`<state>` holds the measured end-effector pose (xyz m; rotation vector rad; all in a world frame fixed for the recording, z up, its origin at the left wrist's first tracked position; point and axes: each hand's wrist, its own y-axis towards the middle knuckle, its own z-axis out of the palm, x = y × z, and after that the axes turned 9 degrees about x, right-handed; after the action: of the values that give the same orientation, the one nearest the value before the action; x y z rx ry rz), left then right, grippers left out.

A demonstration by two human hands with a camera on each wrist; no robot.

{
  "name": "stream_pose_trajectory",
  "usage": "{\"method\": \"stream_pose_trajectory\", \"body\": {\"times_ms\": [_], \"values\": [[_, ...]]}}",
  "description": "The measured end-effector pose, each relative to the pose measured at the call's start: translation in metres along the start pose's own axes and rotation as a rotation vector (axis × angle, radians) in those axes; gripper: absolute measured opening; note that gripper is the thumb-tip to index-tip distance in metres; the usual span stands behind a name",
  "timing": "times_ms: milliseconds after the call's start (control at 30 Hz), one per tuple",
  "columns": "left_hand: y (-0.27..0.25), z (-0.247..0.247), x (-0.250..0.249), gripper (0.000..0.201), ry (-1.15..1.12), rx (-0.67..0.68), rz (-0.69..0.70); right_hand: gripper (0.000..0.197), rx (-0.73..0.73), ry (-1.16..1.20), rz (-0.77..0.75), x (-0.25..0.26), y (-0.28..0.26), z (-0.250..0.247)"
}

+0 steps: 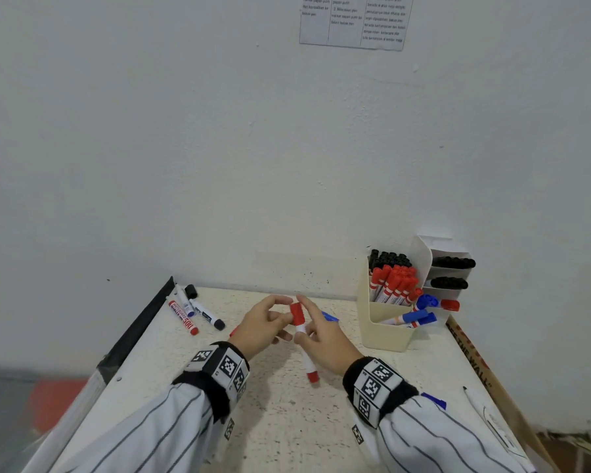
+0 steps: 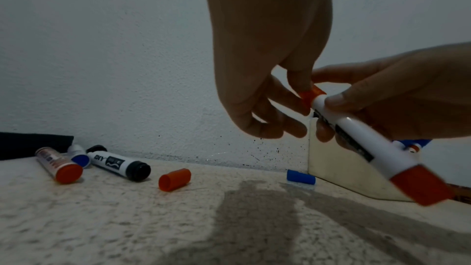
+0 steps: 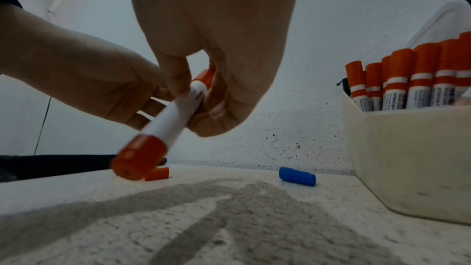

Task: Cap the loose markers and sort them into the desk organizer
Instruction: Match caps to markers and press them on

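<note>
Red cap (image 1: 297, 313) goes onto the red marker (image 1: 306, 356) I hold above the desk's (image 1: 287, 421) middle.

My right hand (image 1: 325, 339) grasps the white barrel so its tip meets the cap pinched in my left hand (image 1: 261, 327). Beyond, a loose red cap (image 2: 174, 179) and blue cap (image 3: 297, 176) lie waiting; three markers (image 1: 193, 314) sit at the far left corner. The cream organizer (image 1: 384, 331) at the far right edge holds upright red and black markers, with blue ones leaning in front.
</note>
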<state>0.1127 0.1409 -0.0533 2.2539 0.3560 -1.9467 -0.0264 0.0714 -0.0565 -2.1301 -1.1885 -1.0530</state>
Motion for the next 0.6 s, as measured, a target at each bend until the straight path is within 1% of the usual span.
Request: {"method": "stream_pose_trajectory", "body": {"times_ms": [33, 100, 167, 233, 300, 333, 367, 400, 467, 500, 567, 600], "values": [[-0.001, 0.000, -0.001, 0.027, 0.027, 0.004, -0.003, 0.065, -0.003, 0.032, -0.009, 0.000, 0.000, -0.001], [-0.005, 0.003, -0.005, 0.033, 0.085, 0.029, -0.021, 0.058, -0.043, 0.105, -0.020, 0.001, 0.001, -0.003], [-0.010, 0.006, -0.008, 0.030, 0.150, 0.113, -0.070, 0.050, -0.132, 0.215, -0.022, 0.004, 0.000, -0.005], [-0.014, 0.011, -0.007, 0.031, 0.163, 0.227, -0.132, 0.047, -0.226, 0.311, -0.017, 0.006, -0.001, -0.007], [-0.018, 0.014, -0.004, 0.028, 0.177, 0.273, -0.143, 0.037, -0.270, 0.382, -0.007, 0.007, -0.002, -0.008], [-0.019, 0.014, -0.003, 0.028, 0.213, 0.268, -0.122, 0.028, -0.287, 0.382, -0.004, 0.006, -0.002, -0.007], [-0.020, 0.013, -0.004, 0.028, 0.262, 0.258, -0.102, 0.018, -0.311, 0.340, 0.000, 0.004, -0.002, -0.007], [-0.022, 0.012, -0.004, 0.028, 0.319, 0.242, -0.084, 0.012, -0.336, 0.278, 0.007, 0.002, -0.002, -0.007], [-0.025, 0.011, -0.007, 0.027, 0.430, 0.210, -0.047, 0.016, -0.356, 0.207, 0.012, -0.002, -0.004, -0.009], [-0.027, 0.010, -0.009, 0.025, 0.473, 0.199, -0.027, 0.017, -0.347, 0.209, 0.017, -0.002, -0.006, -0.010], [-0.030, 0.010, -0.014, 0.025, 0.593, 0.173, 0.015, 0.016, -0.290, 0.226, 0.036, -0.001, -0.008, -0.011], [-0.031, 0.011, -0.016, 0.027, 0.704, 0.147, 0.041, 0.016, -0.252, 0.219, 0.056, 0.000, -0.008, -0.011]]}}
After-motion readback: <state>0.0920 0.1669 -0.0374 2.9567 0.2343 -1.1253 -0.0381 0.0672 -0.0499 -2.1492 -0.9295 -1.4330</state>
